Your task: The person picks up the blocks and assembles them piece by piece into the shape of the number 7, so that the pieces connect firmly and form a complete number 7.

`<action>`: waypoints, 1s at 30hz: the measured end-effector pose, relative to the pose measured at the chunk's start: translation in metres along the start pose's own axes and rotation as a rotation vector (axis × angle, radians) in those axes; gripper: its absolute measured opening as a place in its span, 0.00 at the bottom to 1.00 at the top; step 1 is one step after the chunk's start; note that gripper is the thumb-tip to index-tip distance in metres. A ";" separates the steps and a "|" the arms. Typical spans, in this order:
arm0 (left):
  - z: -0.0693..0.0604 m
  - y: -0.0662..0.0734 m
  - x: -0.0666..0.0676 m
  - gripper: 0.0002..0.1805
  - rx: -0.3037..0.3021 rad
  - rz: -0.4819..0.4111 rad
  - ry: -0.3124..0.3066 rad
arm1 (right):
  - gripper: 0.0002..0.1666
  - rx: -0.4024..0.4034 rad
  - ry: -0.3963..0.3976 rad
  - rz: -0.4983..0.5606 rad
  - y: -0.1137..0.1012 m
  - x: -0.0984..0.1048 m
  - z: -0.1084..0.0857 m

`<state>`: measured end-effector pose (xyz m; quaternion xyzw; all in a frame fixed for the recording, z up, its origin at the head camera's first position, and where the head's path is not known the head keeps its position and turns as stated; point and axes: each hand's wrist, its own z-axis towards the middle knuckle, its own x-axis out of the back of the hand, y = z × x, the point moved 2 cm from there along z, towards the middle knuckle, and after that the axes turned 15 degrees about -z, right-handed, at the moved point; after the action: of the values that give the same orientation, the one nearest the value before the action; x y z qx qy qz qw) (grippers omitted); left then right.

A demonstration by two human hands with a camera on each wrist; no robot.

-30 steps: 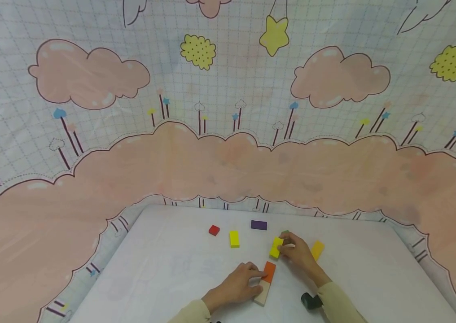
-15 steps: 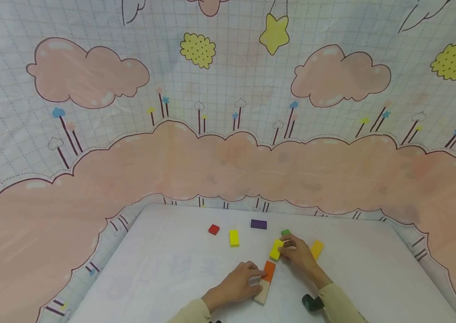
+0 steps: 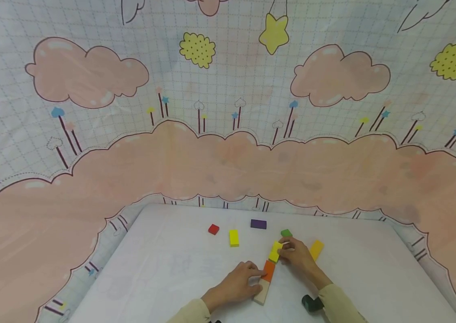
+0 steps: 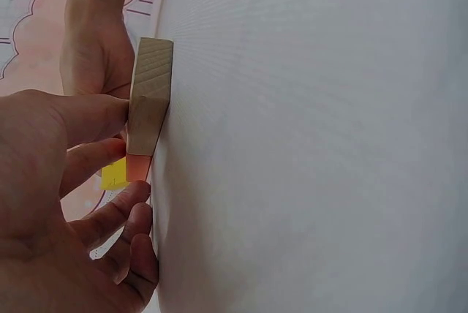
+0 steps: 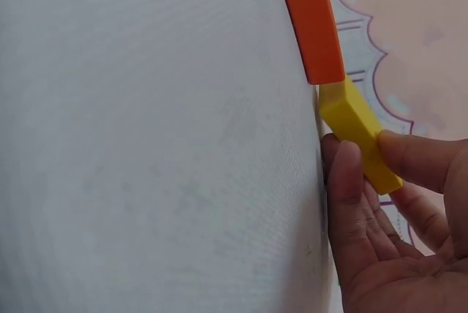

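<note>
Yellow block [image 3: 276,251], pinched in the right hand [image 3: 295,255], its end at the orange block's [image 3: 269,269] far end; left hand [image 3: 238,283], fingers apart, presses orange and wooden block [image 3: 265,292] (seemingly steadying the row).

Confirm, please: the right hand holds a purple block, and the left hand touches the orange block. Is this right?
Only one colour is wrong: the right hand holds a yellow block, not purple, as the head view shows. The left hand touches the orange block.
</note>
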<state>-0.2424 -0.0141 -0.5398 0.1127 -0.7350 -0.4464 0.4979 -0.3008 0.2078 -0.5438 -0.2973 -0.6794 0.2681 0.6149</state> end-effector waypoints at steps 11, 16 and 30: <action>-0.001 0.001 0.003 0.22 -0.010 -0.005 0.003 | 0.14 0.016 0.023 -0.075 -0.001 -0.002 0.000; -0.001 0.000 0.001 0.22 -0.006 -0.012 0.001 | 0.13 0.025 0.033 -0.115 -0.001 -0.003 0.000; 0.000 -0.001 0.001 0.22 -0.014 -0.003 0.002 | 0.15 0.020 0.019 -0.229 -0.002 -0.004 0.000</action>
<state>-0.2431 -0.0152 -0.5405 0.1107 -0.7313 -0.4521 0.4985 -0.3006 0.2038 -0.5448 -0.2140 -0.7005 0.1999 0.6508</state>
